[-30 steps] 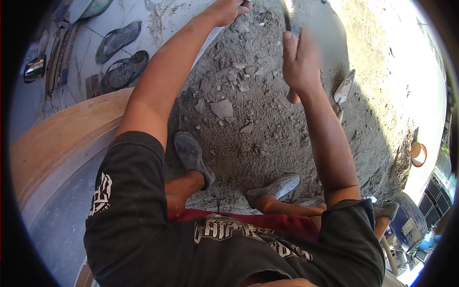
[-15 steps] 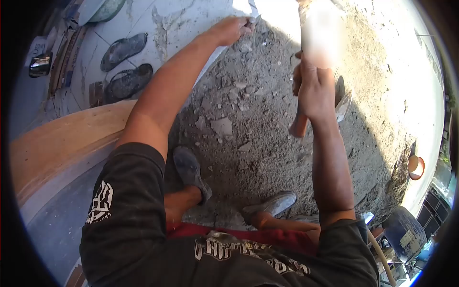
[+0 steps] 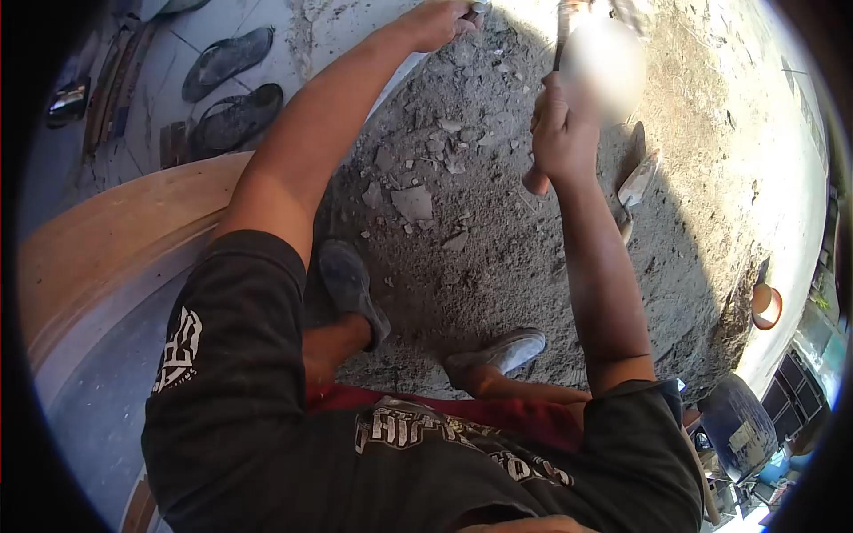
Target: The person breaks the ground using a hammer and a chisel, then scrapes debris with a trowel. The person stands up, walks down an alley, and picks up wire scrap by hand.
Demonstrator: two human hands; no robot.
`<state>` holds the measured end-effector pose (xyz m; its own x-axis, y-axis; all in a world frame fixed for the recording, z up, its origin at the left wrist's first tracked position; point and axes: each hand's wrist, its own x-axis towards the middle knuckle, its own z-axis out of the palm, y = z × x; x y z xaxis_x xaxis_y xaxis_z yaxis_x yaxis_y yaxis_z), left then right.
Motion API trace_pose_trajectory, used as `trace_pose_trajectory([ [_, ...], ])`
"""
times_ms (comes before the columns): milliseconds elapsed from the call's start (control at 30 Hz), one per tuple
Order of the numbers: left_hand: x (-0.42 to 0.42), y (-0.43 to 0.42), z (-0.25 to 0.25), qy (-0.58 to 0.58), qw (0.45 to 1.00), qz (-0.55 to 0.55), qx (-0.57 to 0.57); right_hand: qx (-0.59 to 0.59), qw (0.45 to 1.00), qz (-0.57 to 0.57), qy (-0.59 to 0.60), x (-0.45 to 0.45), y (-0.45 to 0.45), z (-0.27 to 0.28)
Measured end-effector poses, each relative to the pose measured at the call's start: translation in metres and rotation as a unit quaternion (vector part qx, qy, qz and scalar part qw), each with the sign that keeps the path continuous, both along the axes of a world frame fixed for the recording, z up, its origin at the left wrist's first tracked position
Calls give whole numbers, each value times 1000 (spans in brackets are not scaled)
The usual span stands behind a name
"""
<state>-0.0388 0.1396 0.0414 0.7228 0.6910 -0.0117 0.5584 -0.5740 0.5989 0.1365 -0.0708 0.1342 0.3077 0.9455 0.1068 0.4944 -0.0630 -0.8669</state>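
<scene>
My left hand (image 3: 437,25) is closed at the edge of the pale tiled floor, around a chisel (image 3: 477,9) of which only the round metal end shows. My right hand (image 3: 566,133) grips a hammer by its brown handle (image 3: 536,181), out over the soil. A bright blurred patch covers much of the hammer's upper part, so its head is hard to make out. Below my left hand, broken tile and mortar pieces (image 3: 411,203) lie on the bare soil (image 3: 506,266). A trowel (image 3: 638,184) rests on the ground to the right of my right hand.
Two dark slippers (image 3: 233,120) lie on the tiles (image 3: 306,98) at left. A curved wooden piece (image 3: 124,222) stands beside my left arm. Over at right are a small orange-brown pot (image 3: 766,306) and a dark bucket (image 3: 737,426). My shod feet stand on the soil.
Both hands appear higher in view. My right hand with the hammer has also shifted left, and the trowel shows more fully. My left hand keeps its grip at the tile edge.
</scene>
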Motion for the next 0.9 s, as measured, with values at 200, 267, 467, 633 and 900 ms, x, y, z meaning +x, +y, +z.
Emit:
trace_pose_trajectory([
  [200,23,-52,0,0,995,90,-44,-193,968,-21,156,21,-51,-8],
  [267,39,-77,-2,-2,982,184,37,-135,957,-81,245,31,-57,-5],
  [467,21,-91,-3,-1,992,85,98,-135,938,-134,291,43,-61,-7],
  [633,21,-51,8,-140,974,176,22,-151,933,-132,300,35,-54,5],
  [900,31,-45,-2,-68,990,91,82,-147,943,-65,293,40,-58,14],
])
